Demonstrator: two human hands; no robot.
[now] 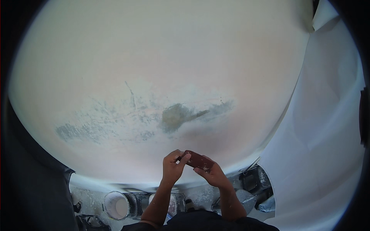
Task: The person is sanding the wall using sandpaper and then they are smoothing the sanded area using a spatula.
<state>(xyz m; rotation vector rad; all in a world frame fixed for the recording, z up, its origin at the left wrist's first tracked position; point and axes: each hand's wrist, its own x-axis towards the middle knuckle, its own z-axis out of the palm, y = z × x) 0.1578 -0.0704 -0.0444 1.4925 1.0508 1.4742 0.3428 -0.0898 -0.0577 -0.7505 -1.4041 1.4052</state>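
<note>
Both hands grip a dark red-brown sanding block (198,160), held tilted in front of a large pale surface and flecked with white dust. My left hand (172,164) pinches its left end, thumb over the near face. Around the right end, my right hand (216,175) has its thumb along the lower edge and its fingers behind, partly hidden. Beyond my hands, the pale surface (165,50) carries a long, blotchy grey worn area (96,119). A darker grey-brown patch (174,117) lies toward the right of that area, with a dark streak running off it.
A white bucket (109,197) with pale contents stands at the lower left, beside dark plastic items. More dark containers (254,181) sit at the lower right on the dusty floor (200,192). White sheeting (323,115) hangs along the right; a dark sheet (34,173) covers the left.
</note>
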